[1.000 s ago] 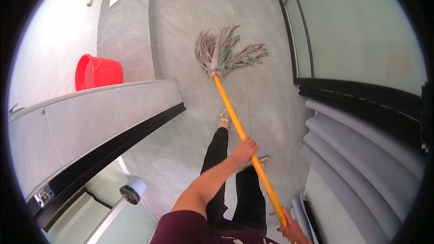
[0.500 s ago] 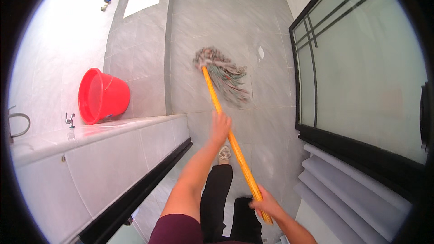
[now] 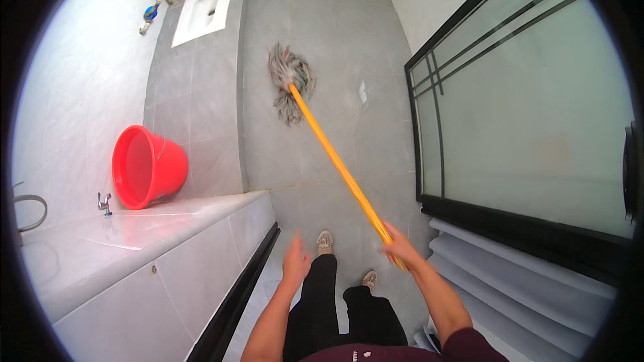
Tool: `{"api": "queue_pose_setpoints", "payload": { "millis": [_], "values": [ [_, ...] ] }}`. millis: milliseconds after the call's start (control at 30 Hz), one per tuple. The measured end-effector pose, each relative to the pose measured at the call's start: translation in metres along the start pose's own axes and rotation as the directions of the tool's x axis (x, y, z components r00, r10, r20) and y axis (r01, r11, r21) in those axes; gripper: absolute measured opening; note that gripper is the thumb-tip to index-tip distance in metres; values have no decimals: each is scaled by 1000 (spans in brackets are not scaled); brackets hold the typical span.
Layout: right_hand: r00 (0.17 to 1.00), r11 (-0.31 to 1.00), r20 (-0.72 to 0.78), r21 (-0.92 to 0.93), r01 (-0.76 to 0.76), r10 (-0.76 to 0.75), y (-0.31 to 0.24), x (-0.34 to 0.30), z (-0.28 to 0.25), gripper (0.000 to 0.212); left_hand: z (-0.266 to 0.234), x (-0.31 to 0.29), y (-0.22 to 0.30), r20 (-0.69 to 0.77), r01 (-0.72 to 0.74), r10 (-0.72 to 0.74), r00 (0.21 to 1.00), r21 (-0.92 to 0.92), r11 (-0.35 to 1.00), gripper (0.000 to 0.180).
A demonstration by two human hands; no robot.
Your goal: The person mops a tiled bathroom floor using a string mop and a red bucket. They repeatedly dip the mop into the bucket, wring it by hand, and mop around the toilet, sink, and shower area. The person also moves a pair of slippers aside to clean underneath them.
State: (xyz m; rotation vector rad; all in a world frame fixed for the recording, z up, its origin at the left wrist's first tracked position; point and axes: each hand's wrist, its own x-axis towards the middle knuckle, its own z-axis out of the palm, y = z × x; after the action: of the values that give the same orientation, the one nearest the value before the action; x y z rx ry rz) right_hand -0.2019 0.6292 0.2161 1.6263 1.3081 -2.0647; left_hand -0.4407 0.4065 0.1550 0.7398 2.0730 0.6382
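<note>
My right hand (image 3: 400, 249) is closed around the near end of a mop's yellow handle (image 3: 335, 161), while my left hand (image 3: 296, 263) hangs free beside it, fingers loosely spread and holding nothing, blurred above my left leg. The mop (image 3: 290, 80) reaches out ahead of me across the grey tiled floor (image 3: 322, 27), its tangled grey strands lying flat on the tiles well beyond my shoes (image 3: 325, 242). To my left, a red bucket (image 3: 147, 166) stands on a raised tiled step against the wall, just behind a pale surface (image 3: 134, 234) that carries a small tap (image 3: 104, 202). Farther off on that step lies a white floor-level toilet pan (image 3: 203, 10). To my right, a black-framed frosted glass partition (image 3: 523, 114) runs along the floor.
</note>
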Motion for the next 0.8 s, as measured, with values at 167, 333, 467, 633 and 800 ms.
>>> {"api": "queue_pose_setpoints", "payload": {
  "millis": [167,333,467,633,800],
  "values": [
    [983,978,-59,124,-166,174,56,-174,-52,92,-8,-63,-1,221,106,-120,968,76,992,43],
    [946,920,-126,301,-250,298,128,-276,-71,93,-30,-77,26,322,149,-188,928,142,979,39],
    [957,888,-72,396,-232,282,109,-235,-86,95,-45,-52,41,274,226,-274,922,195,954,38],
    [980,882,0,436,-179,199,-8,-140,-118,94,-50,4,69,173,226,-240,955,98,969,38],
    [996,927,90,376,-12,-23,-119,39,-176,92,-58,34,125,86,245,-236,968,-118,962,35]
  ]
}}
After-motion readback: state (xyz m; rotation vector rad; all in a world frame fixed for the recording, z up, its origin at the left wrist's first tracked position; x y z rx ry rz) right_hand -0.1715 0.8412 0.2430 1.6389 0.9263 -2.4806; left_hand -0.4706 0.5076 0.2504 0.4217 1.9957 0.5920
